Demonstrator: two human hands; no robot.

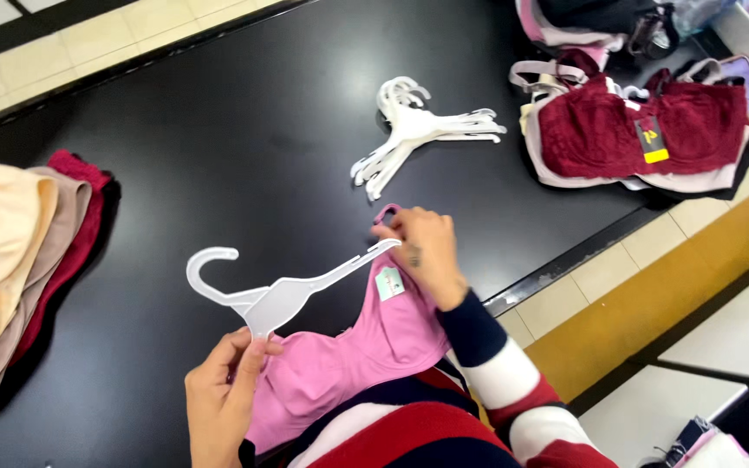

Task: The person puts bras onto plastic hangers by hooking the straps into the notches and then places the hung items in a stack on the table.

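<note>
Pink bra (348, 360), plain, with a pale green tag (389, 284), at the centre. White plastic hanger (283, 290) held at 9 o'clock of it. Black tabletop (218, 147), uniform. Heap of white hangers (413, 130) at 12 o'clock. Dark red lace bra (600, 130) with a black-and-yellow tag (650, 143) at 2 o'clock, over pale pink ones. Stack at 9 o'clock (10, 260): peach, beige, dark red. Sleeve (513, 381) striped navy, white, red. Cream tiles (617, 260); ochre wall (678, 295).

Glossy black table (244, 130) fills the centre; cream tiled floor (71, 48) beyond its far edge; yellow panel (695, 277) and grey shelves (730, 338) at right
</note>
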